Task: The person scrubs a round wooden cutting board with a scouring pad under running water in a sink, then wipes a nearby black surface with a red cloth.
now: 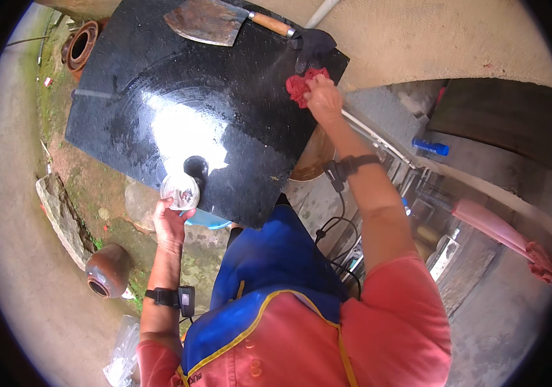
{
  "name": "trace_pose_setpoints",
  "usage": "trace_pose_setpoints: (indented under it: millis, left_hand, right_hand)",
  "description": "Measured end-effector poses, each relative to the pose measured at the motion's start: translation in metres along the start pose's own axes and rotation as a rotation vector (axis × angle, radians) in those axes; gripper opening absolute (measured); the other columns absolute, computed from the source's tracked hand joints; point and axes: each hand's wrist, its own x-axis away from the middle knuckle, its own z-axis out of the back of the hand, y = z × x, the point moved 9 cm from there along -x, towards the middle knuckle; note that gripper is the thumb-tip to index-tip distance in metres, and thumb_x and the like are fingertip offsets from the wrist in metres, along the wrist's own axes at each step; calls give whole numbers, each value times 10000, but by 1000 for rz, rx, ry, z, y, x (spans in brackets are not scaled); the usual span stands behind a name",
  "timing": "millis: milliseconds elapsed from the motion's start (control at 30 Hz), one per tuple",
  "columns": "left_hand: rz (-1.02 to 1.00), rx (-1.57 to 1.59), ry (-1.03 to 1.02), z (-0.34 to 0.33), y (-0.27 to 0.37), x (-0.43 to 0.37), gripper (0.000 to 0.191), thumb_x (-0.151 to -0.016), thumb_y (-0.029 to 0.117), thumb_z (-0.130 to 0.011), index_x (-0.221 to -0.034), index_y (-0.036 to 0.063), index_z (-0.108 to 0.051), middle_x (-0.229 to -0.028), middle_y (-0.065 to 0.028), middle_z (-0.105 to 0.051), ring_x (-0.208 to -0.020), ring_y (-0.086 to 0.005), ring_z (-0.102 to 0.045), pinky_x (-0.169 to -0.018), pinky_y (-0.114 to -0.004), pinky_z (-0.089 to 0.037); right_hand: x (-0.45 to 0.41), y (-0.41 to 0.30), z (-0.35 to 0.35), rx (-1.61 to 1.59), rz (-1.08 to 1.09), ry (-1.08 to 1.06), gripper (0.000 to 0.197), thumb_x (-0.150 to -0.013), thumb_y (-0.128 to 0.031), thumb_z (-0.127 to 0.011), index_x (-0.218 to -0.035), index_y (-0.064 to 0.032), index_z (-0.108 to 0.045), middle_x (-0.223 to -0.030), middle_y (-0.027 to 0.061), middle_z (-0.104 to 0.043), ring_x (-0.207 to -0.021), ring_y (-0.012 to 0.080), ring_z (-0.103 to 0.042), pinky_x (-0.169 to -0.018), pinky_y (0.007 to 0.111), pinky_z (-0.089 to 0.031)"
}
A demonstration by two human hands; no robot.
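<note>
My left hand (170, 222) grips a small clear glass bowl (180, 191) at the near edge of a black tabletop (126, 145). What lies in the bowl is hard to make out through the glare. Near the table's right corner, my right hand (325, 99) clutches a crumpled red cloth (300, 88) against the surface. Just beyond the cloth is a dark piece of material (317, 43), its kind unclear. A broad-bladed cleaver (208, 22) with a wooden handle (272, 23) lies along the far edge. Wet streaks and bright glare cover the tabletop.
A plastered wall (440, 38) borders the table's far right side. Clay jars (109, 271) and a rough stone slab (63, 220) sit on the ground to the left. Part of a blue basin (208, 220) shows under the near edge. Loose black cables (334, 232) hang at my right.
</note>
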Motion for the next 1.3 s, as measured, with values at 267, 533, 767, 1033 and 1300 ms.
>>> trace_pose_setpoints:
  millis: [267, 533, 767, 1033, 1300]
  left_hand:
    - [-10, 48, -7, -1, -8, 2, 543, -762, 328, -643, -1231, 67, -561, -1125, -103, -659, -1010, -259, -629, -732, -430, -553]
    - [14, 42, 32, 18, -18, 2, 557, -750, 327, -642, -1233, 64, -556, -1135, -105, -657, -1013, -263, -629, -736, -436, -555]
    - [8, 35, 36, 11, -16, 2, 550, -747, 318, -643, -1228, 66, -557, -1144, -103, -655, -1024, -267, -625, -735, -441, -558]
    - [27, 83, 26, 16, -28, 1, 535, -746, 302, -650, -1217, 64, -563, -1146, -102, -654, -1023, -262, -628, -730, -440, -562]
    - [20, 64, 40, 33, -28, 12, 547, -740, 285, -631, -1231, 55, -550, -1141, -105, -652, -996, -257, -652, -703, -411, -585]
  right_hand:
    - [117, 41, -8, -125, -155, -60, 251, -801, -113, -679, -1036, -26, -655, -1061, 120, -621, -983, 330, -609, -841, 410, -499]
    - [43, 91, 29, -1251, -633, -100, 280, -897, -140, -630, -1140, -10, -682, -971, 30, -694, -871, 144, -625, -808, 276, -478]
    - [-59, 106, 1, -448, -377, -166, 290, -863, -116, -630, -1136, -24, -671, -1003, 136, -701, -894, 295, -663, -791, 415, -522]
    - [45, 13, -16, -33, 86, 3, 220, -712, -26, -695, -930, -42, -667, -912, 150, -609, -902, 395, -611, -753, 489, -479]
    - [126, -6, 16, -240, 221, 52, 230, -651, 27, -704, -852, -80, -670, -947, 64, -640, -957, 295, -605, -812, 396, -446]
